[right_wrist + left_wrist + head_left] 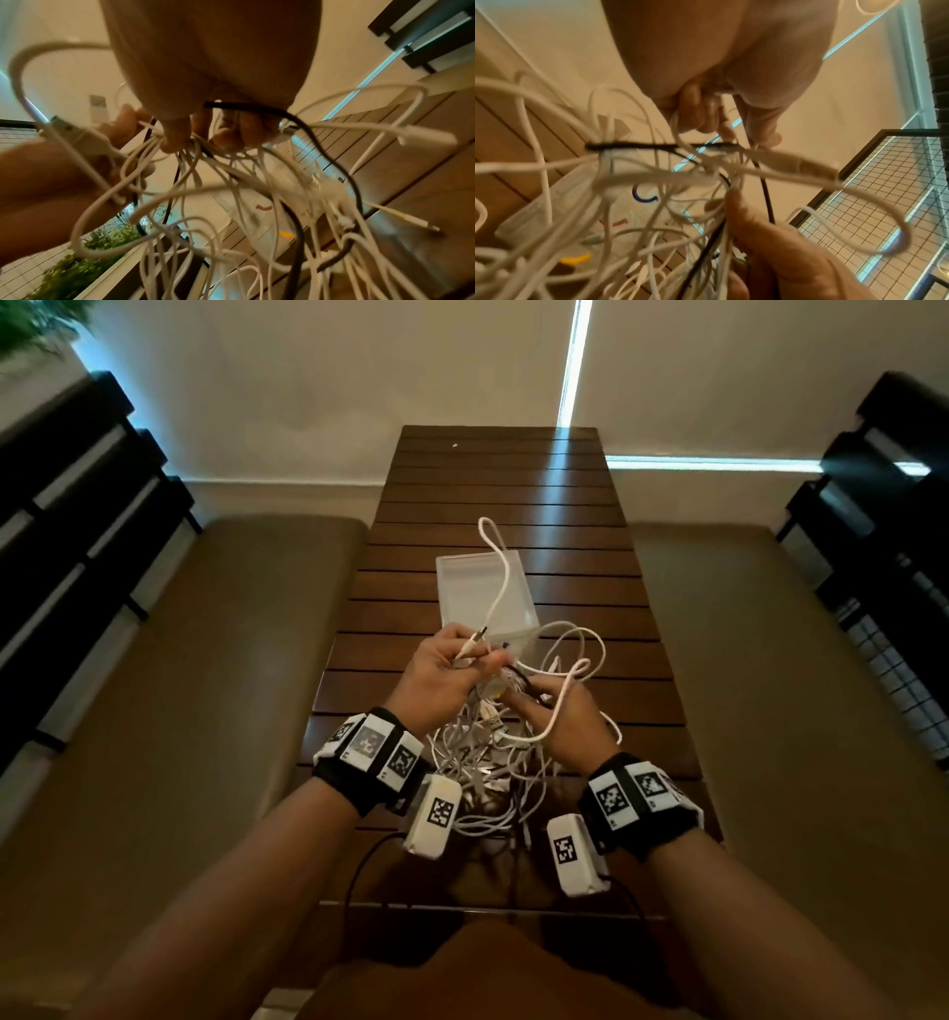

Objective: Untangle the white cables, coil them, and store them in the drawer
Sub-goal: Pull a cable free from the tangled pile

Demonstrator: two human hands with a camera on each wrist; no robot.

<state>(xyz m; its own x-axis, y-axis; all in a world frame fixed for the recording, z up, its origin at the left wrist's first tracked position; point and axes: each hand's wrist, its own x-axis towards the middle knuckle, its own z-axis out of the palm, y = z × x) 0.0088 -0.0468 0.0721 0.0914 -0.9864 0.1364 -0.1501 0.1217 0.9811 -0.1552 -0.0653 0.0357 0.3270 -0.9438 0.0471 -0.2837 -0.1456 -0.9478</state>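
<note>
A tangle of white cables [482, 762] hangs between my two raised hands above the wooden table [590, 588]. My left hand [475, 654] pinches a cable end with a metal plug [476, 640]; that cable loops up over the drawer box [462, 588]. My right hand [524, 698] grips a bunch of white strands together with a black cable [529, 683]. In the left wrist view the left hand's fingers [703, 115] curl round thin strands. The right wrist view has the right hand's fingers [226, 134] clamped on the bundle, with a USB plug [64, 126] by the left hand [46, 174].
The translucent white box is a small open drawer unit, standing mid-table just beyond my hands. Padded benches [215, 660] run along both sides of the narrow table. Dark slatted chair backs [77, 531] stand at the far left and right. A wire grid panel [875, 203] stands to the right.
</note>
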